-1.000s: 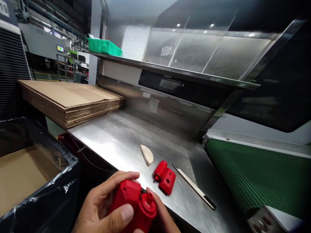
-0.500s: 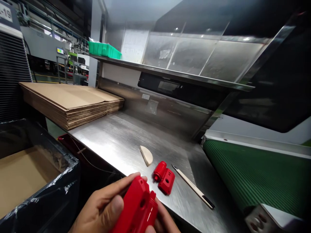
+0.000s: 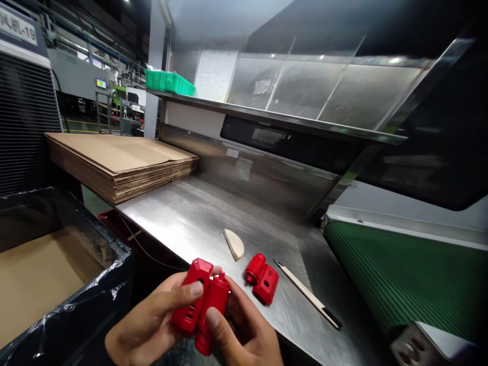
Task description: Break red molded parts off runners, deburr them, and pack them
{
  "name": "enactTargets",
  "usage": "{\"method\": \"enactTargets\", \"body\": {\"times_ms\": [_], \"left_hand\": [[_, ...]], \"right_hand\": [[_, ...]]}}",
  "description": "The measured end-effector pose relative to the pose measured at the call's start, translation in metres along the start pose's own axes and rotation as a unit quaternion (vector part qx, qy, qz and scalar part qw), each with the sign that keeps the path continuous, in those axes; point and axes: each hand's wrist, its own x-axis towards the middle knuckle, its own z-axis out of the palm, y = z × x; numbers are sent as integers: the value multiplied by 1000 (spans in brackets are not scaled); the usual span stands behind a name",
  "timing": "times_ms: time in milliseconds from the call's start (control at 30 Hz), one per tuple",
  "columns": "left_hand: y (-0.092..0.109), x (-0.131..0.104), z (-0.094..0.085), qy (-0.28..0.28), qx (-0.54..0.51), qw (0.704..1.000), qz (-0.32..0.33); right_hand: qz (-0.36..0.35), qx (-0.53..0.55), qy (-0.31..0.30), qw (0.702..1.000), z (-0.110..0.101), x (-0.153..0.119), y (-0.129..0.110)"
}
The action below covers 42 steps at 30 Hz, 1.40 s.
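Both hands hold one red plastic part (image 3: 201, 304) in front of the body, at the near edge of the steel table (image 3: 190, 218). Left hand (image 3: 152, 325) wraps it from the left, thumb pressed across its face. Right hand (image 3: 240, 333) closes on it from the right and below, thumb up against the rounded barrel side. Both grips snug, fingers narrow around the part.

The held part stands roughly upright, long axis running from low near the palms up and slightly away, angular end uppermost. It sits between the hands, about equally shared; the left thumb covers more of it.

A second red part (image 3: 262, 278) lies flat on the table, just beyond and to the right of the hands, apart from them; the right hand is the nearer. Its long axis runs on a diagonal, barrel end toward far left.

Nearby: pale half-round piece (image 3: 234, 243) farther back, a slim knife (image 3: 307, 294) to the right, green belt (image 3: 412, 284) beyond, cardboard stack (image 3: 122, 162) far left, lined box (image 3: 46, 274) at near left.
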Motion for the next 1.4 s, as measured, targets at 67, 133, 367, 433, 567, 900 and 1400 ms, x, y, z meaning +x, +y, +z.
{"method": "enactTargets", "body": {"times_ms": [67,133,367,433,567,900,1400], "left_hand": [[-1,5,-5,12,21,1000,15],[-2,8,-4,16,25,999,38],[-5,4,-2,-54,88,990,93],[-2,3,-6,-60,122,986,98],[30,21,-7,-14,333,940,69],[97,145,-17,-26,773,628,88],[41,115,-46,-2,815,524,250]], "right_hand": [[-100,-212,-17,972,-13,15,-6],[-174,-420,29,890,-28,41,-19],[-26,-620,-13,784,-52,164,-33],[5,-616,-30,787,-48,176,-24],[-25,-560,7,828,-41,163,-17],[-54,-411,112,903,-45,125,-27],[-58,-503,64,860,-21,151,-20]]}}
